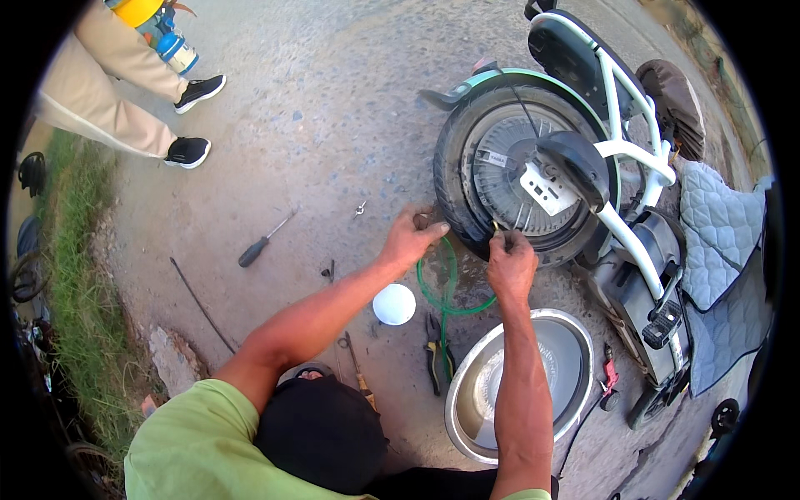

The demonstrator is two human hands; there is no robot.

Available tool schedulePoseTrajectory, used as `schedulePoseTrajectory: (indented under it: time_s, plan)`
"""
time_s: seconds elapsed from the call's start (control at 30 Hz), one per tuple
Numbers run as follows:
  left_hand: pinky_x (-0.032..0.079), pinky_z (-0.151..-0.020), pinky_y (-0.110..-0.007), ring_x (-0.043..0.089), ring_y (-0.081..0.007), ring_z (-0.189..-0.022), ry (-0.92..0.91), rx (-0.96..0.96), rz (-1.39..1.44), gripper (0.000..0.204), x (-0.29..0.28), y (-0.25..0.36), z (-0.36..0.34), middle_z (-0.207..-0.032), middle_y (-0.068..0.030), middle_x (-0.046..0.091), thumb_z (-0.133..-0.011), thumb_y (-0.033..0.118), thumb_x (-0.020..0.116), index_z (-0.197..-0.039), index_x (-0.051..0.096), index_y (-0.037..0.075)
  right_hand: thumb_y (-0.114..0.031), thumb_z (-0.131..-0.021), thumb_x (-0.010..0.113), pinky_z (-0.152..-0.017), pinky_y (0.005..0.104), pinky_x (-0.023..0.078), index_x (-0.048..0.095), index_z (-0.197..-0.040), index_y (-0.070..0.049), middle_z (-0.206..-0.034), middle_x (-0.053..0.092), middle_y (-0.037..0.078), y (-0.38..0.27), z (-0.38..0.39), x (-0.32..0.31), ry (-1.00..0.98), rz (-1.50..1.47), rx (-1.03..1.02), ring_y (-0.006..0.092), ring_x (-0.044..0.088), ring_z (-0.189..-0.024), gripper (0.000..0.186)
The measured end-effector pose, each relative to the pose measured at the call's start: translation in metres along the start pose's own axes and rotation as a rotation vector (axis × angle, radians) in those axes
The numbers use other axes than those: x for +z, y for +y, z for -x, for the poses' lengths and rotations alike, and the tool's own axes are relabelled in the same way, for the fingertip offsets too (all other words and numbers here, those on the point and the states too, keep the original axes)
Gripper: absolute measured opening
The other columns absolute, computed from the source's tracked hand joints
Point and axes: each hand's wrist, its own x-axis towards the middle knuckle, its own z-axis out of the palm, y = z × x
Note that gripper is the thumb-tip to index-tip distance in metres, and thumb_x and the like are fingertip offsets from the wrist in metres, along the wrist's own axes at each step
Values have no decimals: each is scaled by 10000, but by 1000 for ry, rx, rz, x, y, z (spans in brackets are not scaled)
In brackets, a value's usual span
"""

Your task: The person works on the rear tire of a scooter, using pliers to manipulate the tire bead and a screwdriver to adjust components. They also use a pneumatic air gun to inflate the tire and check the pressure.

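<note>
A scooter's black tyre [450, 179] surrounds a grey hub wheel [492, 179] in front of me. My left hand [412, 235] is at the tyre's near left edge, fingers curled and thumb close to the rubber; what they hold, if anything, is hidden. At the wheel's near side, my right hand [512, 260] is closed in a pinch, with a small yellowish tip [496, 225] showing above the fingers; its kind is too small to tell. A green hose [456, 279] loops on the ground between my hands.
A metal basin [452, 417] stands under my right forearm. Pliers [432, 354], a white round lid-like piece [394, 305] and screwdrivers [252, 252] lie around. The scooter's white frame [629, 229] lies on its side at right. Another person's shoes [188, 152] are at far left.
</note>
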Motion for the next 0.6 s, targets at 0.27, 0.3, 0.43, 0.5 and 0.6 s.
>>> schedulePoseTrajectory:
  time_s: [0.27, 0.3, 0.43, 0.5, 0.6]
  plan:
    - [436, -1076, -411, 598, -292, -1176, -357, -76, 343, 748, 4, 16, -47, -1302, -196, 616, -776, 100, 783, -1406, 421, -77, -235, -894, 669, -711, 425, 513, 670, -878, 33, -770, 682, 224, 2, -1, 3, -21, -33, 7, 388, 674, -719, 268]
    - [451, -1057, -409, 609, -281, -1157, -372, -99, 476, 706, 9, 16, -46, -1273, -170, 633, -763, 44, 741, -1397, 443, -45, -233, -895, 666, -706, 425, 512, 668, -877, 32, -761, 678, 222, 2, -1, 2, -23, -31, 5, 386, 670, -711, 265]
    - [473, -1020, -403, 619, -258, -1127, -297, -36, 575, 622, 22, 12, -38, -1219, -140, 655, -767, 34, 721, -1345, 501, -25, -224, -899, 658, -687, 435, 504, 663, -875, 26, -754, 669, 225, -3, 0, 4, -32, 10, -4, 389, 664, -697, 251]
    - [483, -997, -395, 625, -248, -1109, -279, -7, 594, 586, 26, 11, -36, -1194, -128, 665, -765, 32, 715, -1317, 527, -22, -219, -899, 654, -680, 440, 502, 661, -875, 23, -754, 666, 229, -4, 1, 6, -27, 27, -25, 396, 664, -697, 244]
    - [492, -962, -380, 632, -234, -1063, -261, -7, 578, 549, 28, 9, -37, -1155, -115, 675, -759, 34, 704, -1283, 551, -25, -221, -899, 656, -679, 444, 503, 663, -882, 24, -759, 664, 239, -5, 0, 5, -24, 14, -25, 407, 667, -703, 246]
